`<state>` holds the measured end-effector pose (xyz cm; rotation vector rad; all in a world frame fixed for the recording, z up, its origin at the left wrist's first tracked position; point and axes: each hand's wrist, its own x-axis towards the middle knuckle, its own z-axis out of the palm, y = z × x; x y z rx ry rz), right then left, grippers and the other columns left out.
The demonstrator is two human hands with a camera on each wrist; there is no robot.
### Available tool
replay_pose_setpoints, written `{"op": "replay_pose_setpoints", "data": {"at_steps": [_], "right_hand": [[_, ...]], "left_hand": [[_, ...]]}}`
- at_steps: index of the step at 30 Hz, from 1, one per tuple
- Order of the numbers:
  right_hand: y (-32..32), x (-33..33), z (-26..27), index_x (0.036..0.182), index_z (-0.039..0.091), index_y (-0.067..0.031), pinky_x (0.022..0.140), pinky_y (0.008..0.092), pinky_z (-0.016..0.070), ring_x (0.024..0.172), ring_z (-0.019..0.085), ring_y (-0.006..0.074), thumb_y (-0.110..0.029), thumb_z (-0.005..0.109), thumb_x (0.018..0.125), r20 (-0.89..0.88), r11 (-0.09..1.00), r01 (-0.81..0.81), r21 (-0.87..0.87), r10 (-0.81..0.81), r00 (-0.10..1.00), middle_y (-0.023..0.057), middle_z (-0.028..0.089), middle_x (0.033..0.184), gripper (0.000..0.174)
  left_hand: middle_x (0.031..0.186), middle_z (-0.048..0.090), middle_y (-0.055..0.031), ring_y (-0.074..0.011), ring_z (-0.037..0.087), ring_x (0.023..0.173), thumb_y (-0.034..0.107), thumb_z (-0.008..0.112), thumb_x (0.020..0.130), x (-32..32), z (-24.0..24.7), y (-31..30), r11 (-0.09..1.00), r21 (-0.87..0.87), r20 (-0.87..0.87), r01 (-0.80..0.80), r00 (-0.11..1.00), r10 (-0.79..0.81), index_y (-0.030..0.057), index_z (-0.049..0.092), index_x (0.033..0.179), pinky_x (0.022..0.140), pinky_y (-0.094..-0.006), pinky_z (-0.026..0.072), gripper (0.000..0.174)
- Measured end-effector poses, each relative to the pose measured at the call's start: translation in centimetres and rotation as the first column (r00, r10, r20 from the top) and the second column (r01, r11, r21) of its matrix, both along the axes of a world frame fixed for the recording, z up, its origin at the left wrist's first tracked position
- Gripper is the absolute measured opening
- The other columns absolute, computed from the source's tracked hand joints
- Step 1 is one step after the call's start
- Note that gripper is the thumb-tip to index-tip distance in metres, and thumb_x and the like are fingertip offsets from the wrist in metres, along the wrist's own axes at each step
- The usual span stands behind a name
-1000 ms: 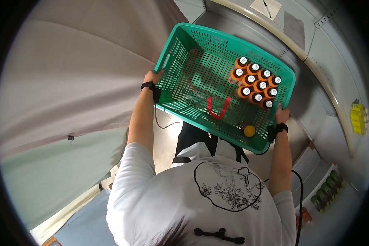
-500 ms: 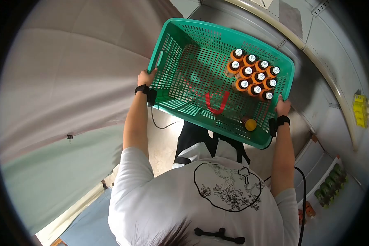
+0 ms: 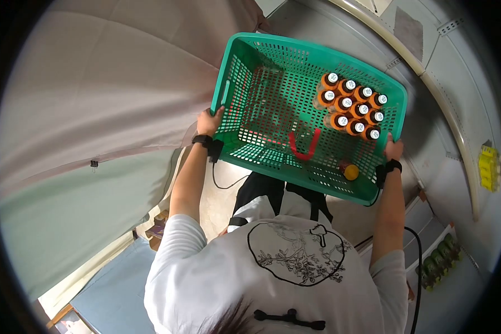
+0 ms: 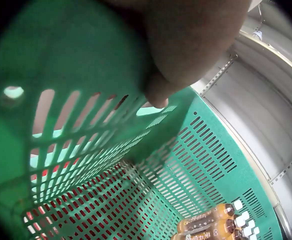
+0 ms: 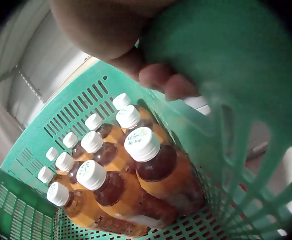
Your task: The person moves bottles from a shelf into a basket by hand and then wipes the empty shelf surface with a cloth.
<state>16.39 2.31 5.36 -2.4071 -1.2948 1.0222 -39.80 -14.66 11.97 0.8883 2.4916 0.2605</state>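
Note:
A green plastic basket [image 3: 312, 182] with slotted walls is held up in front of the body. My left hand [image 3: 210, 121] grips its left end, with a fingertip showing at the handle slot in the left wrist view. On the right end, my right hand [image 3: 393, 149] grips the rim, its fingertips [image 5: 178, 87] curled through the handle hole. Several orange drink bottles [image 5: 128, 200] with white caps stand upright in rows in the basket's far right part. Near its front right corner lies a thing with a round yellow top [image 3: 350, 172]. A red U-shaped band [image 3: 305, 155] shows in the basket's middle.
A grey shelf unit with a curved pale edge [image 3: 428, 83] runs beyond the basket and down the right. Green packs [image 3: 440, 261] sit on a low shelf at right. A pinkish-grey curtain [image 3: 111, 83] hangs at left, and a black cable [image 3: 419, 267] loops by the right arm.
Both hands and the basket first shifted slightly up and left in the head view, then back right and a little down. The grips stay the same and the bottles remain inside.

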Motion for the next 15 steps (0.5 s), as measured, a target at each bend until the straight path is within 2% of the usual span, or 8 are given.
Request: {"op": "replay_pose_setpoints", "data": {"at_steps": [2, 6, 8, 10, 12, 14, 15], "right_hand": [[0.4, 0.3, -0.4, 0.098, 0.053, 0.0068, 0.069, 0.0417, 0.0447, 0.078, 0.059, 0.0340, -0.028, 0.055, 0.084, -0.048, 0.999, -0.024, 0.033, 0.025, 0.999, 0.0221, 0.059, 0.090, 0.038], [0.5, 0.9, -1.5, 0.098, 0.053, 0.0066, 0.071, 0.0421, 0.0441, 0.083, 0.058, 0.0376, -0.028, 0.056, 0.083, 0.035, 0.989, -0.076, 0.129, 0.072, 0.997, 0.0239, 0.059, 0.094, 0.038], [0.9, 0.7, -1.5, 0.098, 0.053, 0.0069, 0.072, 0.0429, 0.0441, 0.085, 0.058, 0.0395, -0.029, 0.056, 0.082, 0.057, 0.999, -0.038, 0.037, 0.036, 0.998, 0.0244, 0.060, 0.091, 0.039], [1.4, 0.5, -1.4, 0.098, 0.052, 0.0073, 0.073, 0.0431, 0.0445, 0.084, 0.058, 0.0390, -0.030, 0.056, 0.082, 0.045, 0.997, -0.067, 0.047, 0.065, 0.997, 0.0240, 0.060, 0.088, 0.040], [0.8, 0.4, -0.4, 0.098, 0.052, 0.0077, 0.073, 0.0433, 0.0449, 0.083, 0.058, 0.0386, -0.030, 0.057, 0.082, 0.037, 0.994, -0.106, 0.035, 0.104, 0.994, 0.0236, 0.061, 0.084, 0.042], [1.6, -1.1, 2.0, 0.100, 0.051, 0.0081, 0.073, 0.0439, 0.0456, 0.081, 0.059, 0.0381, -0.032, 0.057, 0.082, -0.002, 0.996, -0.013, -0.085, 0.013, 1.000, 0.0231, 0.061, 0.079, 0.044], [1.6, -1.6, 2.6, 0.100, 0.051, 0.0080, 0.072, 0.0447, 0.0460, 0.081, 0.059, 0.0378, -0.032, 0.055, 0.083, -0.022, 0.996, 0.011, -0.088, -0.013, 1.000, 0.0239, 0.060, 0.082, 0.044]], "left_hand": [[0.076, 0.061, -0.0226, -0.0392, 0.059, 0.080, 0.051, 0.058, 0.075, 0.4, 0.4, -0.1, 1.000, 0.016, -0.021, 0.008, 1.000, -0.008, 0.0010, 0.063, 0.087, 0.070, -0.0430, 0.0460, 0.052], [0.077, 0.061, -0.0228, -0.0392, 0.059, 0.081, 0.051, 0.058, 0.075, 0.4, 0.2, 0.3, 1.000, 0.029, 0.000, -0.011, 1.000, 0.011, -0.0001, 0.063, 0.086, 0.071, -0.0430, 0.0458, 0.052], [0.079, 0.061, -0.0231, -0.0391, 0.059, 0.082, 0.051, 0.058, 0.075, 0.1, 0.0, 0.4, 0.999, 0.038, -0.030, 0.005, 1.000, -0.003, 0.0001, 0.063, 0.087, 0.071, -0.0429, 0.0459, 0.052], [0.079, 0.061, -0.0233, -0.0388, 0.059, 0.083, 0.051, 0.057, 0.076, 0.7, 0.6, 0.4, 1.000, 0.004, -0.084, -0.007, 0.996, 0.008, 0.0002, 0.063, 0.089, 0.072, -0.0426, 0.0459, 0.053], [0.080, 0.061, -0.0234, -0.0384, 0.059, 0.084, 0.053, 0.057, 0.075, 0.8, 1.2, 0.5, 1.000, 0.009, -0.005, -0.026, 1.000, 0.026, -0.0001, 0.062, 0.091, 0.073, -0.0427, 0.0457, 0.056], [0.077, 0.062, -0.0222, -0.0380, 0.060, 0.082, 0.053, 0.057, 0.075, 0.5, 0.5, 0.7, 1.000, -0.008, -0.111, -0.011, 0.994, 0.010, -0.0001, 0.063, 0.089, 0.071, -0.0425, 0.0462, 0.055], [0.077, 0.062, -0.0222, -0.0380, 0.060, 0.082, 0.053, 0.057, 0.075, 0.5, 0.2, 0.6, 1.000, 0.001, -0.113, -0.009, 0.994, 0.009, -0.0001, 0.063, 0.089, 0.071, -0.0425, 0.0462, 0.055]]}}
